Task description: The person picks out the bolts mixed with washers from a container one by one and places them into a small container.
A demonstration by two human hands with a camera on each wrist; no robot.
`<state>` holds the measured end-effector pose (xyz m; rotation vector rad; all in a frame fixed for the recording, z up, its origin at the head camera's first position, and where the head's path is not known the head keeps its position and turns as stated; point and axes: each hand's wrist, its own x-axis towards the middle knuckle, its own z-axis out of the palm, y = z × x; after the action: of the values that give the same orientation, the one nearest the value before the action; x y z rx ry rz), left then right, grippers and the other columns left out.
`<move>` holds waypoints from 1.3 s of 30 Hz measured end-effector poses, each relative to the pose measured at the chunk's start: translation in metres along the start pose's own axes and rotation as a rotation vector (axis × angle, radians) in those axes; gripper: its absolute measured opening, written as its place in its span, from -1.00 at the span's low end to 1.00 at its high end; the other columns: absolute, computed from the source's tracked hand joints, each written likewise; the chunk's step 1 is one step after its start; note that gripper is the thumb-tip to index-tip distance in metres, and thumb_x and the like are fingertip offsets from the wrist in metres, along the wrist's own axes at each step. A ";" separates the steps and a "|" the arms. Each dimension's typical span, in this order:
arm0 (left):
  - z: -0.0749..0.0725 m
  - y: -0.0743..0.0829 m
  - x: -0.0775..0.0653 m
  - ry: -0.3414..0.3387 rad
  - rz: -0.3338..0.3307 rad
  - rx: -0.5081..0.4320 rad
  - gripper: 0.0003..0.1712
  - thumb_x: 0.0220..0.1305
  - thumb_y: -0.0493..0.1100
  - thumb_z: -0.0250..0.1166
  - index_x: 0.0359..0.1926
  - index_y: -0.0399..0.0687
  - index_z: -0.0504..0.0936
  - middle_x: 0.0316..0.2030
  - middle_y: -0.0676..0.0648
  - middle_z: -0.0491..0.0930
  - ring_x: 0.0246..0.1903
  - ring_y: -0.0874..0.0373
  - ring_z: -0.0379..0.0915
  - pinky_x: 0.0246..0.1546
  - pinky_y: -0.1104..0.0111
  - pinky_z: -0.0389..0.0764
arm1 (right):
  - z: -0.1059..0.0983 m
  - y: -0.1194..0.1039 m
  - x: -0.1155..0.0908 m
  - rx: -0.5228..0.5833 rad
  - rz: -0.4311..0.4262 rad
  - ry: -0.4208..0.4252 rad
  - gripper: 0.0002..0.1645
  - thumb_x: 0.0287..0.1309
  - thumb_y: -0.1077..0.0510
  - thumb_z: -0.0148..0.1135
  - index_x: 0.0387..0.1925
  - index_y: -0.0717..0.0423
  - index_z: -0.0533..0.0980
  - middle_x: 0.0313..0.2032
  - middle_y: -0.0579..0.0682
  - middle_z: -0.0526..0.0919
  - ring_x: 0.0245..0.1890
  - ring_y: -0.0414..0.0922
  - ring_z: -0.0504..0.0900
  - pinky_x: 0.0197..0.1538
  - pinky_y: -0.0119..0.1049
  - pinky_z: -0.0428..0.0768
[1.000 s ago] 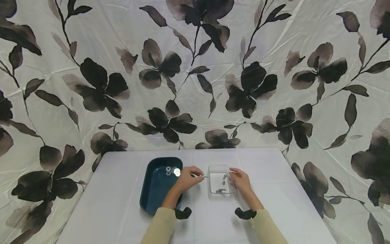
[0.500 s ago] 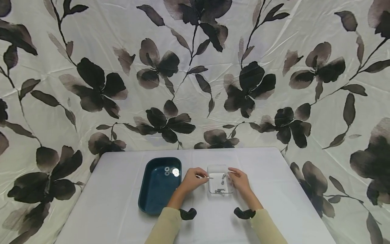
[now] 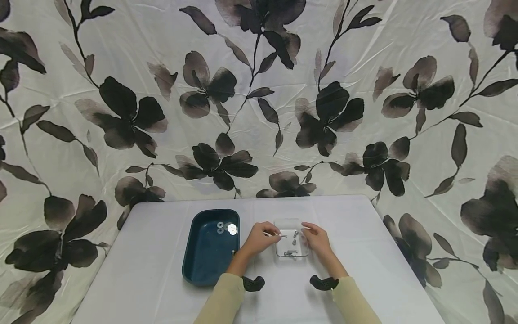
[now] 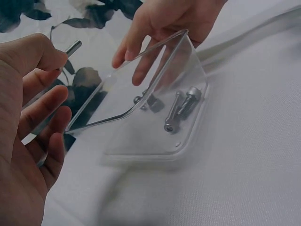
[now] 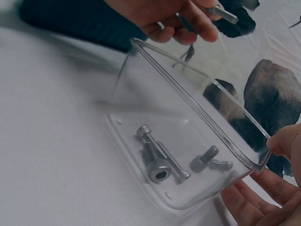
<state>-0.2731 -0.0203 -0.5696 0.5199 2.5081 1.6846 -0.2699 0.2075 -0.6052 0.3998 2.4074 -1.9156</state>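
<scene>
Silver bolt (image 5: 225, 14) is pinched in the left of two hands (image 3: 258, 238).

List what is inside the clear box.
Inside the clear box, metal bolts lie in two groups at the bottom. Where bolts overlap, the lower ones are partly covered, so an exact count is uncertain.

Sheet-screened tabletop spot of unclear kind, creased floral sheeting (image 3: 267, 135) hanging behind and at both sides, white-covered table (image 3: 137, 261) standing before it
</scene>
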 end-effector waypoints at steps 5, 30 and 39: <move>0.006 -0.001 0.001 -0.004 -0.006 0.008 -0.96 0.08 -0.16 0.42 -0.38 0.03 0.74 -0.35 0.12 0.60 -0.29 0.19 0.50 -0.27 0.30 0.54 | 0.000 0.000 0.000 0.005 -0.001 -0.001 -0.60 0.25 0.13 0.22 0.12 0.06 0.55 -0.03 0.16 0.63 -0.30 -0.06 0.60 -0.30 -0.26 0.57; 0.029 0.010 0.017 -0.053 0.010 -0.002 -0.91 0.07 -0.20 0.43 -0.36 -0.10 0.76 -0.36 0.13 0.62 -0.30 0.20 0.52 -0.28 0.30 0.53 | -0.001 0.003 0.004 0.020 -0.008 -0.010 -0.59 0.25 0.13 0.23 0.13 0.08 0.55 -0.09 0.12 0.65 -0.32 -0.05 0.60 -0.34 -0.29 0.55; 0.032 0.011 0.020 -0.066 0.000 -0.005 -0.83 0.08 -0.17 0.41 -0.31 -0.16 0.76 -0.34 0.15 0.62 -0.22 0.05 0.55 -0.24 0.25 0.51 | -0.001 0.004 0.004 0.023 -0.002 -0.007 -0.60 0.25 0.12 0.23 0.12 0.07 0.56 -0.09 0.13 0.66 -0.32 -0.04 0.60 -0.34 -0.29 0.56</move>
<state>-0.2811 0.0186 -0.5698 0.5648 2.4575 1.6453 -0.2727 0.2101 -0.6091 0.3907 2.3842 -1.9442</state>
